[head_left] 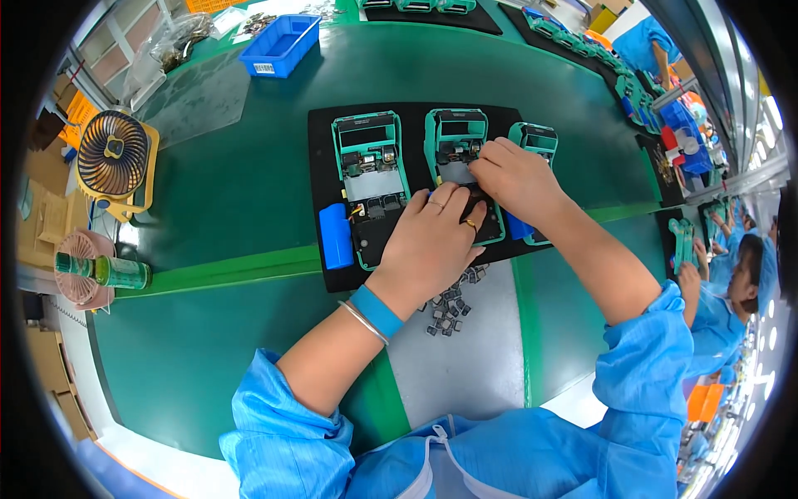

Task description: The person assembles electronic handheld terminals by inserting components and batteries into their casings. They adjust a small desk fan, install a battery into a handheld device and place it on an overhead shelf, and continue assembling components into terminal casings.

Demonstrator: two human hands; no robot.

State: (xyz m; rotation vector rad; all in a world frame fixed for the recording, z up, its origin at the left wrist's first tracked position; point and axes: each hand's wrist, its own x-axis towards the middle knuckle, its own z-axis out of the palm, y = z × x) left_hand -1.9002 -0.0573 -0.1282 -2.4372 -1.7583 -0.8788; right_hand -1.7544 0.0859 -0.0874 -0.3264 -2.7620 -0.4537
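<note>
Three teal device housings with circuit parts inside lie in a row on a black mat [319, 158]: the left housing [371, 185], the middle housing [455, 125] and the right housing [536, 137]. My left hand [428, 241] lies over the lower part of the middle one, its fingers bent and closed against it. Higher on that housing, the fingers of my right hand [517, 179] are pinched together over its inner parts; whatever they hold is hidden. A blue battery-like block [336, 236] sits beside the left housing, wired to it. Small dark square parts [449, 311] lie loose below my left hand.
A blue bin [281, 46] stands at the far left of the green table [224, 195]. Along the left edge are a yellow fan [116, 158] and a green bottle [120, 272]. More housings line the far right, where a co-worker in blue [723, 308] sits.
</note>
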